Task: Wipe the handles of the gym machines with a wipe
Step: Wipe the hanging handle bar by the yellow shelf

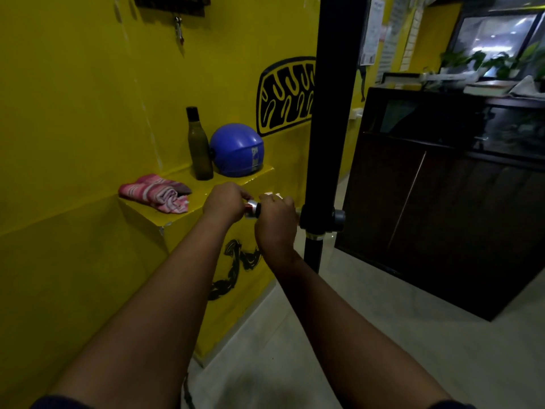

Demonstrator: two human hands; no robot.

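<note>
Left hand (225,202), right hand (275,222) around handle (253,208)

Pink towel (156,192), bottle (199,146), blue helmet (236,149) on yellow ledge (147,212); dark cabinet (442,202) right.

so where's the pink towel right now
In the head view the pink towel lies bunched on the yellow ledge, left of the dark bottle.

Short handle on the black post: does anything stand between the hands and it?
Nothing visible does. The right hand grips the short metal handle jutting from the black upright post, a white wipe showing at its fingers; the left hand holds the handle's free end.
</note>
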